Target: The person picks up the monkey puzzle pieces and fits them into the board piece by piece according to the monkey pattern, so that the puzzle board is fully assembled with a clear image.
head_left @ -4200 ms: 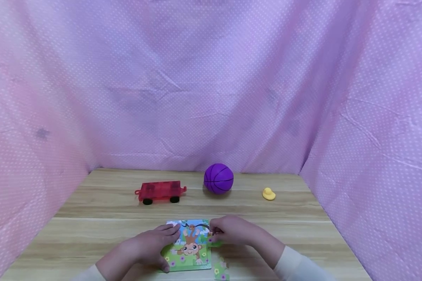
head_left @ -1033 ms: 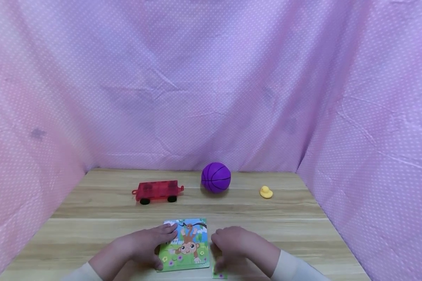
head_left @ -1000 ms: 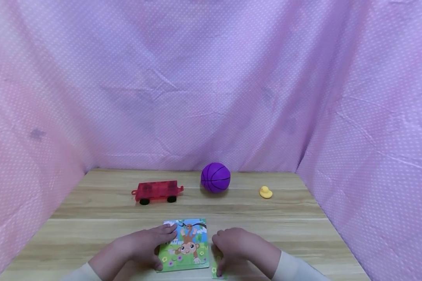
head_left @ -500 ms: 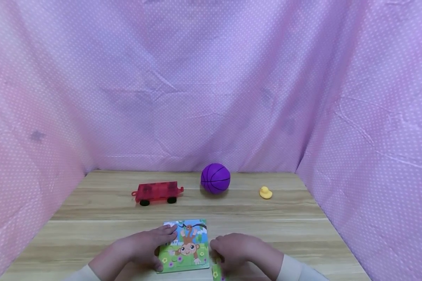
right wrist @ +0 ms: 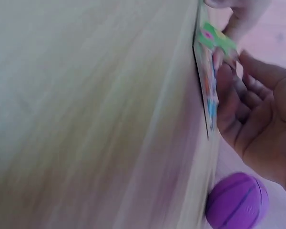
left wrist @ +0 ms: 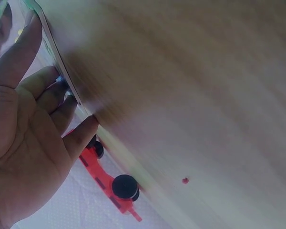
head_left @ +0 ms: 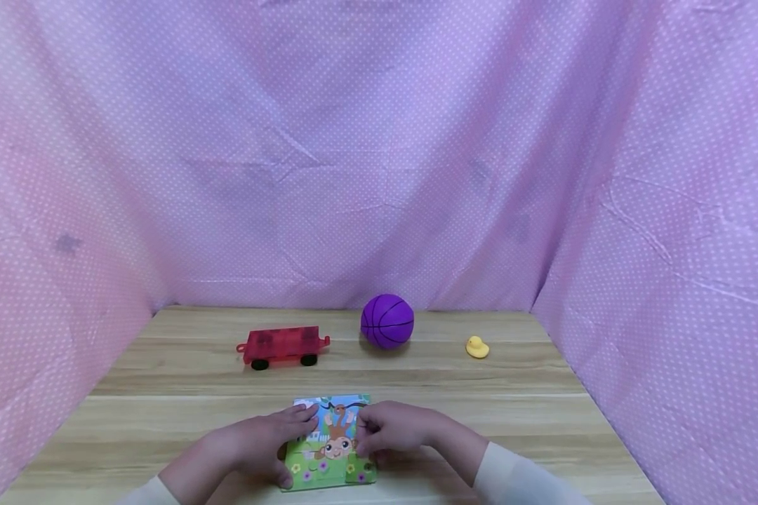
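A square monkey jigsaw puzzle [head_left: 316,475] lies on the table in front of me. My left hand [head_left: 265,440] rests along its left side, fingers extended over the picture and thumb at the near left corner. Between thumb and fingers, my right hand [head_left: 399,426] pinches a green puzzle piece with flowers [head_left: 357,473], over the puzzle's lower right part. In the right wrist view the piece [right wrist: 218,38] stands tilted above the board. The right hand hides much of the puzzle's right side in the head view.
Behind the puzzle stand a red toy wagon [head_left: 284,344] with black wheels, a purple ball [head_left: 387,321] and a small yellow duck [head_left: 477,347]. Pink dotted cloth [head_left: 354,175] hangs around the back and sides of the wooden table [head_left: 196,393].
My right hand has picked up the green flowered piece from the table right of the puzzle and carried it left over the puzzle's lower right. The left hand has stayed in place.
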`<state>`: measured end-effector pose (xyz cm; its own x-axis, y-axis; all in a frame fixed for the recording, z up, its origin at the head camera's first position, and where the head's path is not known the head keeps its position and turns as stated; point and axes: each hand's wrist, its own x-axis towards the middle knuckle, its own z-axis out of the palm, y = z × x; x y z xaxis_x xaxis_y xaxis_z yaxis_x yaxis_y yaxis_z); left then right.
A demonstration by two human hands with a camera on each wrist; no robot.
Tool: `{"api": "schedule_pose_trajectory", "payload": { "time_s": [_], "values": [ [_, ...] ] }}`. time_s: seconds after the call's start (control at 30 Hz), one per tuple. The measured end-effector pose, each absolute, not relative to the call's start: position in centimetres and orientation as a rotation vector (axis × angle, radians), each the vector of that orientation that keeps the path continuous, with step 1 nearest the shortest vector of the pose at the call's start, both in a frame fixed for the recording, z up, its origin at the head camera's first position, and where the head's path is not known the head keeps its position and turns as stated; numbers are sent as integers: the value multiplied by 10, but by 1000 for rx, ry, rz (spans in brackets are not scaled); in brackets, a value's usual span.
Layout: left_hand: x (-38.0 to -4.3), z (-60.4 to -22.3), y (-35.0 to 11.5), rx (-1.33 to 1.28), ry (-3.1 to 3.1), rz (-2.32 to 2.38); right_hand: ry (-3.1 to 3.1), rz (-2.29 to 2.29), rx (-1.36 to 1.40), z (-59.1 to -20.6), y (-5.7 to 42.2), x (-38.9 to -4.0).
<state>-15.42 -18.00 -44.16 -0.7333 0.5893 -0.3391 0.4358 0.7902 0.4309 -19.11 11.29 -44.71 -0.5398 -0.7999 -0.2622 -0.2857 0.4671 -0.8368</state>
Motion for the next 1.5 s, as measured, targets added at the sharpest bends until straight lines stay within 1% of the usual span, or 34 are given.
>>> {"api": "schedule_pose_trajectory", "payload": {
  "time_s": [0.17,0.33,0.43,0.57,0.73,1.17,1.5],
  "values": [
    [-155,-440,-180,755,2508,445,2305,-832,-887,-450,87,-192],
    [-155,-441,-179,762,2493,461,2515,-472,-995,-454,66,-189],
    [-155,-442,-179,775,2496,466,2577,-338,-1044,-455,60,-187],
    [-155,-442,-181,788,2501,473,2550,-304,-1026,-452,60,-185],
    [-155,-442,-182,792,2504,452,2536,-241,-1082,-448,58,-180],
    [-154,-443,-184,765,2501,502,2660,-164,-1088,-458,28,-173],
    [-157,-446,-186,774,2482,542,2663,-202,-1106,-463,17,-169]
  ]
}}
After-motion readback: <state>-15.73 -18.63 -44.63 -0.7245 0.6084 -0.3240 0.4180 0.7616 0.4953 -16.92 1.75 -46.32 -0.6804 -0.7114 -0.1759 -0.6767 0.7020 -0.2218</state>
